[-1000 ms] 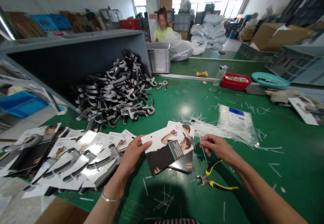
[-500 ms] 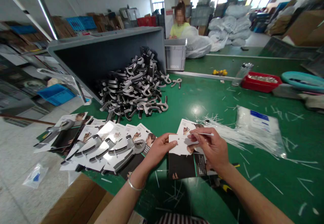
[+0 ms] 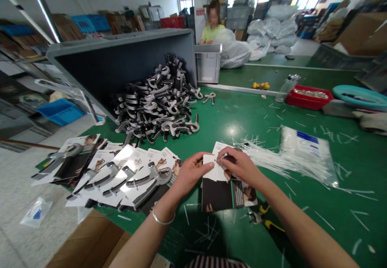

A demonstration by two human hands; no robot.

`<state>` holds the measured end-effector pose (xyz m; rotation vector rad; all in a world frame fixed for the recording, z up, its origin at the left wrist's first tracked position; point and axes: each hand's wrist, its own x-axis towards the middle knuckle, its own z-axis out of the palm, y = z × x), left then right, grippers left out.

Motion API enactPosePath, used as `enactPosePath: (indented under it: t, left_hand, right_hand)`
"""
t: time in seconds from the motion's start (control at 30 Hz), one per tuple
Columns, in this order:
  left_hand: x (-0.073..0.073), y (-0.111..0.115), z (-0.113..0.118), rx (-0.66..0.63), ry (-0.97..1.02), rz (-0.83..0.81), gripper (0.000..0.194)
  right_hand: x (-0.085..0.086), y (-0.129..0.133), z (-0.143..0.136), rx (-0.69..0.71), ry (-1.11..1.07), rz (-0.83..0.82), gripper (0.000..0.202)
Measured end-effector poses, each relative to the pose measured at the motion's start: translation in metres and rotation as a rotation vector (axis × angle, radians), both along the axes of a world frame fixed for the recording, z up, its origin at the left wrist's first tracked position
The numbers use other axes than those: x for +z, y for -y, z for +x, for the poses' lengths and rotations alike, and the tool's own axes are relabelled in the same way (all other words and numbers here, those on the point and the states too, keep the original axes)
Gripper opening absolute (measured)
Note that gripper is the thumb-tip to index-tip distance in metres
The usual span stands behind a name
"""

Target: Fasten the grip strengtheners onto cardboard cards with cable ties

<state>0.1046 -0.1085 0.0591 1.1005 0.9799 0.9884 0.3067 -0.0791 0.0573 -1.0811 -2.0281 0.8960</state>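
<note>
Near the front of the green table [image 3: 223,114], the left hand [image 3: 192,173] grasps 1 printed card [image 3: 216,194] by its upper left edge; the right hand [image 3: 240,165] bends its fingers to the card's hole, their grip indiscernible. Yellow-handled pliers [image 3: 267,223] lie at lower right.

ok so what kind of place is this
Most likely a factory workshop: a tipped grey bin spills a heap of grips onto a long green table, and bulging plastic sacks are stacked in the background.
</note>
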Motion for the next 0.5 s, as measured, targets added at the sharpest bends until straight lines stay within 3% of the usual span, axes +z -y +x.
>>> enactPosePath:
  t: [0.1,0.23,0.37,0.5]
  left_hand:
    - [0.006,-0.009,-0.002,0.033,0.009,0.013,0.039]
    - [0.002,-0.014,-0.006,0.048,-0.007,0.03,0.039]
    - [-0.006,-0.011,-0.004,0.081,-0.052,0.002,0.041]
    - [-0.014,-0.009,-0.002,0.096,-0.044,-0.034,0.04]
  right_hand:
    - [0.004,-0.009,0.002,-0.008,-0.056,-0.061,0.016]
    - [0.007,-0.008,0.001,0.002,-0.007,0.172,0.012]
    - [0.004,-0.004,-0.002,0.045,0.198,0.375,0.02]
    - [-0.002,0.0,-0.002,-0.042,0.217,0.33,0.014]
